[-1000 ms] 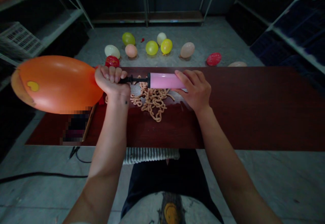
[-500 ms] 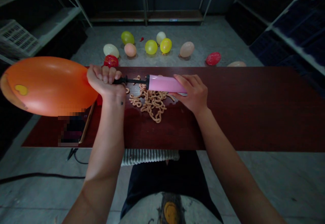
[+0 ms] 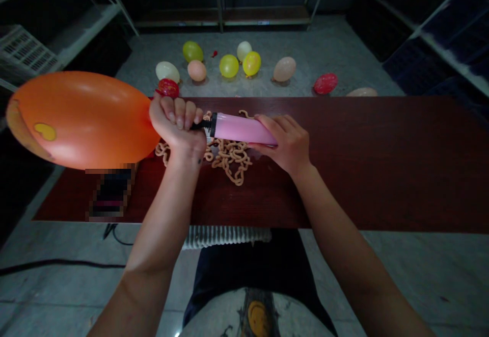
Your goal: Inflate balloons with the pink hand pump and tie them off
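Observation:
A large inflated orange balloon (image 3: 87, 123) with a yellow mark bulges out to the left of my left hand (image 3: 179, 120). That hand is closed around the balloon's neck and the black end of a hand balloon pump (image 3: 239, 128); my fingers hide where the two meet. My right hand (image 3: 286, 140) wraps the far end of the pump's pink barrel. Only a short bit of black rod shows between my left fingers and the barrel. Beneath the pump, a heap of tan, chain-like loops (image 3: 233, 161) lies on the dark red-brown table (image 3: 382, 174).
A phone (image 3: 112, 191), partly blurred out, lies at the table's left. Several inflated balloons, among them a yellow balloon (image 3: 229, 66) and a red balloon (image 3: 326, 83), rest on the floor beyond. Metal shelves (image 3: 263, 15) stand at the back, and a black cable (image 3: 61, 263) runs along the floor.
My left hand has moved right toward the pink barrel, bringing the orange balloon along. The long exposed black rod has slid mostly into the barrel. My right hand stays nearly in place.

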A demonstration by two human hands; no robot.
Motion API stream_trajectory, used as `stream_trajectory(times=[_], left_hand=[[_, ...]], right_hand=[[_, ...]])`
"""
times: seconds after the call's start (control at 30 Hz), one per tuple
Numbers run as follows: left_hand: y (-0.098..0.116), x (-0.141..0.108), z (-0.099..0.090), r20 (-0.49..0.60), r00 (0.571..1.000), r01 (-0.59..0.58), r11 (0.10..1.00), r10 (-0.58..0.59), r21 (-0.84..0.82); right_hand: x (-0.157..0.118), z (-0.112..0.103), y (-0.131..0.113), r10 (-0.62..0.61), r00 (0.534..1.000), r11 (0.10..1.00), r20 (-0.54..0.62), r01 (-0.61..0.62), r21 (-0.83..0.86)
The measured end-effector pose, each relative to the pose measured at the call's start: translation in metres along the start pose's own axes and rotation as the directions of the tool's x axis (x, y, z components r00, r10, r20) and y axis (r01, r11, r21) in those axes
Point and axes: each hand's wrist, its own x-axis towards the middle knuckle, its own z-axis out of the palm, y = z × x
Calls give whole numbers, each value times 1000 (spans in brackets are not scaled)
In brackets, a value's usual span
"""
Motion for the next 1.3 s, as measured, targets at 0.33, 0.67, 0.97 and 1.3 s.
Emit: stream_trajectory(times=[0.33,0.67,0.97,1.3], left_hand=[[0,6,-5,19,1000,-3,995,5,-97],[4,7,-3,-15,1000,24,992,-26,-124],[8,14,-10,21,1000,23,978,-19,-209],[13,16,-14,-31,998,46,978,-53,-203]], right_hand=[[1,0,0,-25,1000,999,0,25,-32],[1,0,3,-60,997,993,-52,54,-107],[1,0,8,-46,997,990,-58,38,-139],[0,-3,11,-58,993,988,-102,42,-148]])
